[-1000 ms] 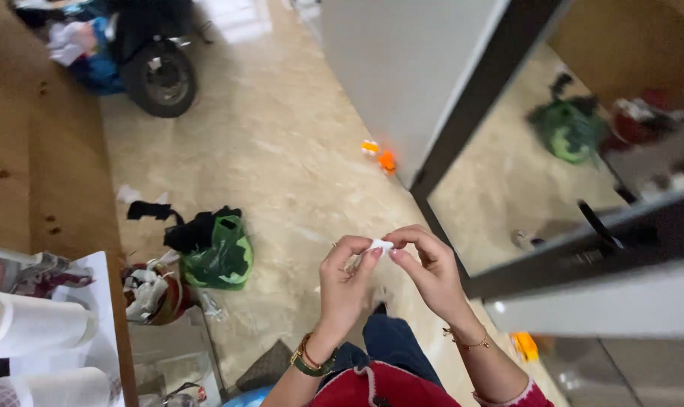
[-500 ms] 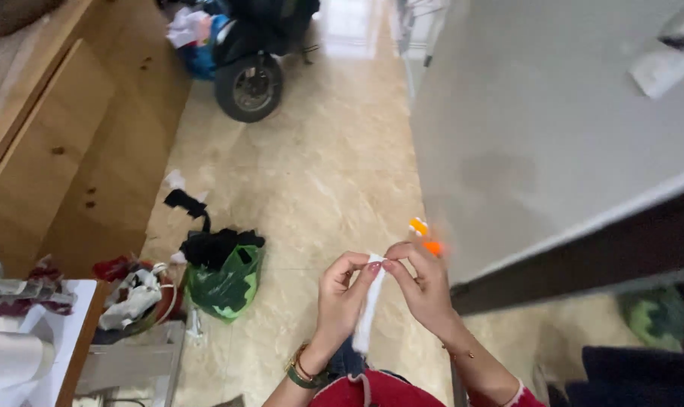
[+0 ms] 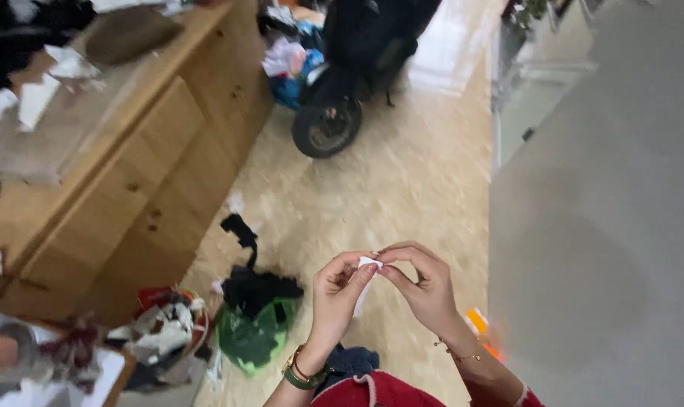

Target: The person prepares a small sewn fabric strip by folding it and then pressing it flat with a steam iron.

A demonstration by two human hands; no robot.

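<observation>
both hands pinching it: left hand (image 3: 338,290) and right hand (image 3: 425,283) grip the small white piece (image 3: 369,263), green bag (image 3: 255,335) at eight o'clock.

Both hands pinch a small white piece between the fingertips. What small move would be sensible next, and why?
Probably pull the fingertips slowly apart. The left hand and the right hand both pinch the small white piece at the same spot, held above the floor. Its shape is too small to tell, so a gentle pull seems safest.
</observation>
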